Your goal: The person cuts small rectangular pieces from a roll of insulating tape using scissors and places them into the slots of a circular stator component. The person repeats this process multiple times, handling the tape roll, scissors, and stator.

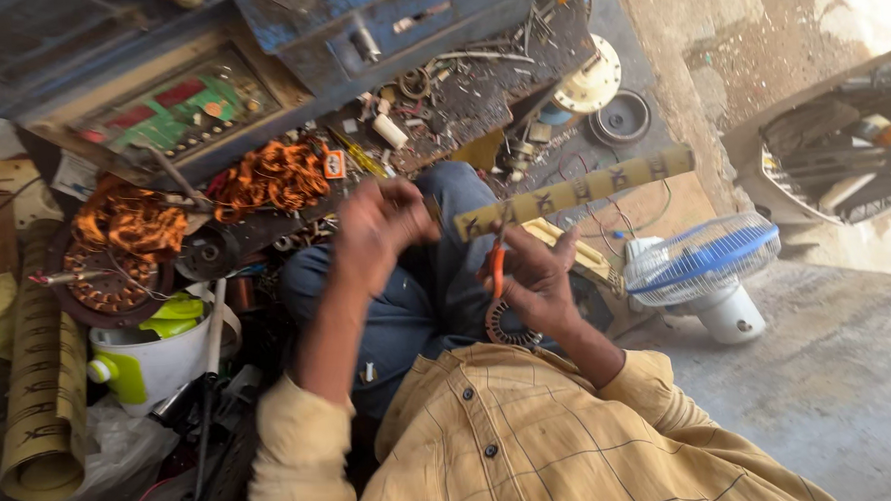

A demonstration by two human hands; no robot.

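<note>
- Setting: cluttered repair spot at floor level; person seated, blue trousers, yellow checked shirt, camera looking down over lap.
- Left hand point(381, 228): raised over the knee, fingers curled shut; motion blur, so I cannot tell what it grips, though it sits at the near end of the strip.
- Right hand point(537, 277): closed round orange-handled scissors point(497, 263), blades pointing up to the strip.
- Yellow insulation-paper strip point(574, 192): long, narrow, dark marks along it; runs from the hands up and rightwards above the lap, held clear of the floor.
- Small round toothed part point(507, 324): just below the right hand, on the lap.
- Workbench point(479, 91): dark, dusty, top centre; edge strewn with small hardware and scraps.
- Blue metal box point(378, 26): at the bench's far edge.
- Panel with green and red board point(179, 112): top left, tilted.
- Copper-wound stators point(129, 247): two, orange windings, left of the knee.
- White-and-green pot point(148, 365): lower left, below the stators.
- Rolled yellow paper point(41, 393): left edge.
- Small blue-and-white table fan point(708, 271): on the concrete floor point(825, 385), right of the right hand.
- Floor: grey, gritty; sunlit at the top right corner.
</note>
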